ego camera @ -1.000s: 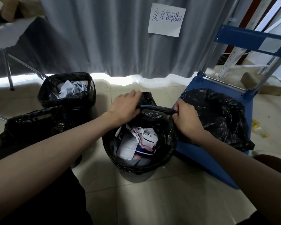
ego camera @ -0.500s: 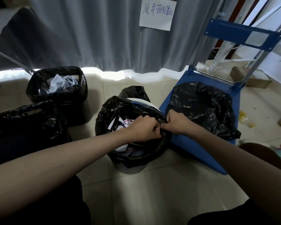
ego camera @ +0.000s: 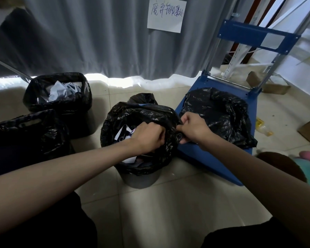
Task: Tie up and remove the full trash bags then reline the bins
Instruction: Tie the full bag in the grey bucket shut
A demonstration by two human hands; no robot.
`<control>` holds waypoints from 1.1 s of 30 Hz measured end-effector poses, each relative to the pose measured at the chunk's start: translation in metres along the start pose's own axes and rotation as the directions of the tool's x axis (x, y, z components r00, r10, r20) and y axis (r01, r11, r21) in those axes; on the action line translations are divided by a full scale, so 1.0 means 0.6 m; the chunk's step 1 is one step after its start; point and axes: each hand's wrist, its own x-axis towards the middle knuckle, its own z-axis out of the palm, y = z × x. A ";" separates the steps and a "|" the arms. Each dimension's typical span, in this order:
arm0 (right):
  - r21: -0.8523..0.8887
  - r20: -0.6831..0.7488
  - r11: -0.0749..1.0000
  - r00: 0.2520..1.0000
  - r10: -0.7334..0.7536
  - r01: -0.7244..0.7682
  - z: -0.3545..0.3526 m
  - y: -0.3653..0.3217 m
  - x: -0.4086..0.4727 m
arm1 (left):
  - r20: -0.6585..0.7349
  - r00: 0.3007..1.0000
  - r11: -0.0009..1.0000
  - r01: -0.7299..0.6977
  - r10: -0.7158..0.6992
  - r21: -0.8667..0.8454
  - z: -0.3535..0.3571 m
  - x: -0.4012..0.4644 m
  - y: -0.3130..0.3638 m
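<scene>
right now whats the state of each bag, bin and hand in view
left hand: gripping the centre bag's rim
right hand: gripping the same rim
centre trash bag: in its bin, mouth gathered, not knotted, paper showing
grey bin: upright, lined
rear bin bag: open, full of paper
bag on blue cart: lying crumpled
left bag with handle slot: contents hidden

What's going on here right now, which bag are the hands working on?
A person is gathering the top of the black bag in the round grey bin at the middle of the floor. The left hand and right hand both grip the bag's edge, pulled close together over the right side of the rim. Paper waste shows through the open mouth, and no knot is visible yet. Another lined bin full of paper stands at the back left, and a filled black bag lies on the blue cart.
</scene>
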 end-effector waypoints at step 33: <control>-0.676 0.441 0.283 0.682 -0.584 0.680 0.004 -0.001 -0.049 | -0.103 0.995 0.946 -0.050 0.017 -0.320 -0.023 -0.092 0.000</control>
